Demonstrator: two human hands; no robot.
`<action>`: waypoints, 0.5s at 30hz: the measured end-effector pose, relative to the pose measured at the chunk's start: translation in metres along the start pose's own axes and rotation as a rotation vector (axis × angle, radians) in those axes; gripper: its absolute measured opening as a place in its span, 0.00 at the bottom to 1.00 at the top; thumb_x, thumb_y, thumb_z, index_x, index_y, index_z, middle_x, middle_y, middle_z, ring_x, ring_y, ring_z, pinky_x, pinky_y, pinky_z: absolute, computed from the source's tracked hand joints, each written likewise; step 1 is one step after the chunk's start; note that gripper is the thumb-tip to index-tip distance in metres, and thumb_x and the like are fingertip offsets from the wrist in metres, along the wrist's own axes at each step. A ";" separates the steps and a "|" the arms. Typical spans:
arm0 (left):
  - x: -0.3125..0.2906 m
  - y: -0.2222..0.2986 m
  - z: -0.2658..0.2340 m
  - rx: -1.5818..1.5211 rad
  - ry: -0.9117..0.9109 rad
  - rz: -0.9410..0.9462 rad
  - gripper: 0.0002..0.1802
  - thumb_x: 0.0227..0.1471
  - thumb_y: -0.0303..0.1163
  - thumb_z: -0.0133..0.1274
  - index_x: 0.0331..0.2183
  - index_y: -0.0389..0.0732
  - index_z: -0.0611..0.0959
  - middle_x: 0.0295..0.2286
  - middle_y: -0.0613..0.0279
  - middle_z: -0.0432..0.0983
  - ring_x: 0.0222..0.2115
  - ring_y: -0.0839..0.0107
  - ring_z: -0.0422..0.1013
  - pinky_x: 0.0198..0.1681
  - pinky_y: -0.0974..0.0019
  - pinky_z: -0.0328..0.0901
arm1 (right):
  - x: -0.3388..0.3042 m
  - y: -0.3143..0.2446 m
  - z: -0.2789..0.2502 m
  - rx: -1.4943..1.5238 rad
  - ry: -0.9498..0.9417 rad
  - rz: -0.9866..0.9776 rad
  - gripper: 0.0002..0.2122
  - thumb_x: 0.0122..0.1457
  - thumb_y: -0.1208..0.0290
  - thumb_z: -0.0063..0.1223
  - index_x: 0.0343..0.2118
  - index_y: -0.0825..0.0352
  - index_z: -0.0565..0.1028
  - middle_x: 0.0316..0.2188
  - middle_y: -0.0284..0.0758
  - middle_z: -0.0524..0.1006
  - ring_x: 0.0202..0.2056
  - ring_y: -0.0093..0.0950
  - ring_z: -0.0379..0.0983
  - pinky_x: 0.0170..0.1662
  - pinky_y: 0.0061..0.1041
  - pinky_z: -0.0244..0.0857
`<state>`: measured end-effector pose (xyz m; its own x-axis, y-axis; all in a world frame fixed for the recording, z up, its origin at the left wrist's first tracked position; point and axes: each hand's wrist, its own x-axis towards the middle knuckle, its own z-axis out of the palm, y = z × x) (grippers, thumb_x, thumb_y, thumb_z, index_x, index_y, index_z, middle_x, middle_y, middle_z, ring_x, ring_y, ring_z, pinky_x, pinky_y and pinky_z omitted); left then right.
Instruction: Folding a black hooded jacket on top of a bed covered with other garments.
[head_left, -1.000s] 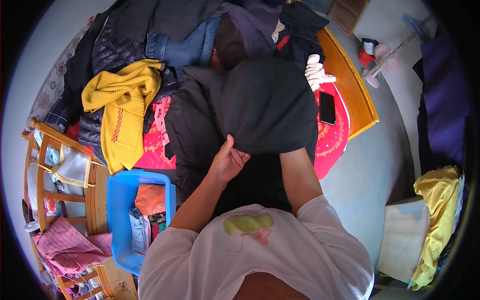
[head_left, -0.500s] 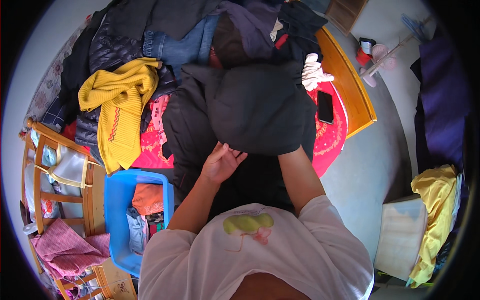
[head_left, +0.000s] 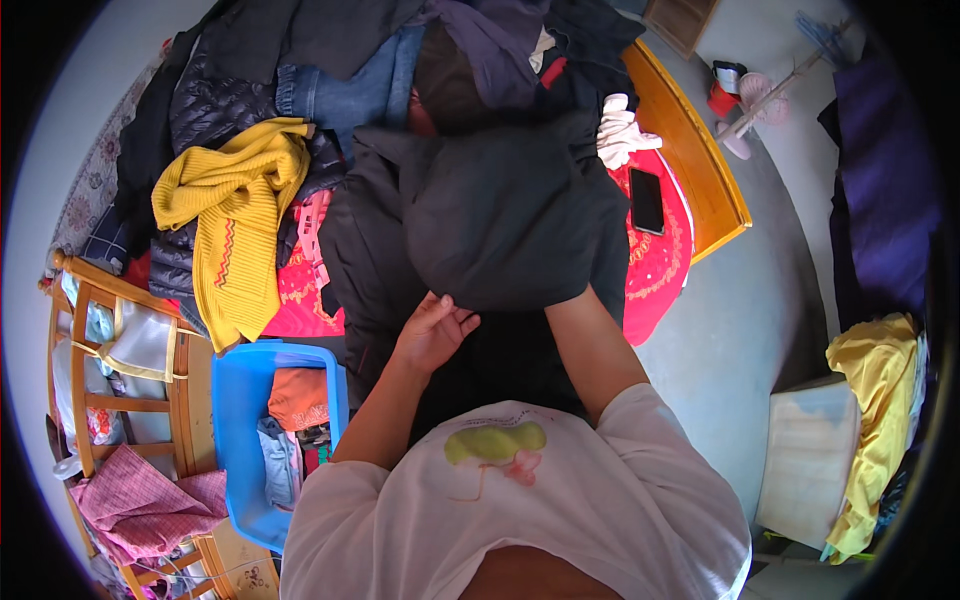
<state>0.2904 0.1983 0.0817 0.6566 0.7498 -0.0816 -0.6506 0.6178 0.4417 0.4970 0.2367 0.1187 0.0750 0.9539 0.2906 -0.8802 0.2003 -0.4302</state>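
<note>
A dark black garment [head_left: 500, 220] lies across the front middle of the bed in front of me, one part raised into a rounded bulge. My left hand [head_left: 436, 332] pinches the lower edge of that part between thumb and fingers. My right forearm [head_left: 592, 345] goes in under the same edge, and the cloth hides that hand and its fingers. Left of the garment rest a mustard yellow ribbed sweater [head_left: 236, 235] and a pink plastic hanger [head_left: 312, 235]. To its right are a black phone [head_left: 647, 201] and a bunched white cloth [head_left: 620, 132] on the red patterned bedcover [head_left: 655, 280].
Jeans [head_left: 350, 95] and dark clothes [head_left: 300, 40] are heaped at the back. A blue plastic bin [head_left: 235, 440] with folded clothes stands at my left, beside a wooden chair [head_left: 125, 400]. Right are the bed's wooden end board [head_left: 700, 160] and a pale box [head_left: 808, 460] under yellow cloth [head_left: 875, 430].
My left hand has shifted slightly left, still pinching the edge. The raised cloth bulges more roundly over my right hand. The whole view has shifted a little.
</note>
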 end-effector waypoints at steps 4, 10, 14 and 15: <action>-0.009 0.005 -0.020 0.079 0.081 -0.053 0.05 0.51 0.32 0.51 0.34 0.50 0.76 0.37 0.66 0.75 0.40 0.69 0.71 0.43 0.63 0.64 | -0.011 0.027 -0.022 -0.035 0.145 0.085 0.25 0.63 0.55 0.28 0.58 0.64 0.54 0.60 0.35 0.55 0.58 0.33 0.54 0.61 0.33 0.46; -0.031 0.024 -0.039 0.457 0.437 -0.233 0.10 0.51 0.33 0.52 0.38 0.48 0.75 0.36 0.66 0.74 0.39 0.71 0.69 0.41 0.65 0.64 | -0.051 0.013 -0.054 0.112 0.341 0.190 0.25 0.63 0.55 0.28 0.58 0.64 0.54 0.60 0.35 0.55 0.58 0.32 0.54 0.61 0.33 0.46; -0.022 0.039 -0.020 0.797 0.700 0.277 0.20 0.50 0.37 0.54 0.45 0.43 0.70 0.44 0.64 0.69 0.44 0.71 0.66 0.43 0.64 0.62 | -0.072 -0.004 -0.066 0.081 0.440 0.148 0.25 0.63 0.55 0.28 0.58 0.64 0.54 0.60 0.34 0.55 0.58 0.32 0.54 0.61 0.33 0.46; -0.016 0.042 -0.010 0.796 0.700 0.273 0.20 0.50 0.37 0.54 0.45 0.43 0.70 0.44 0.64 0.69 0.44 0.71 0.66 0.43 0.64 0.62 | -0.073 -0.005 -0.066 0.005 0.360 0.132 0.25 0.63 0.54 0.28 0.58 0.64 0.55 0.59 0.34 0.56 0.58 0.32 0.54 0.61 0.33 0.46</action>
<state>0.2487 0.2151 0.0922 0.0015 0.9623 -0.2718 -0.1428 0.2693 0.9524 0.5267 0.1809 0.0427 0.1201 0.9890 -0.0864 -0.8954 0.0703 -0.4397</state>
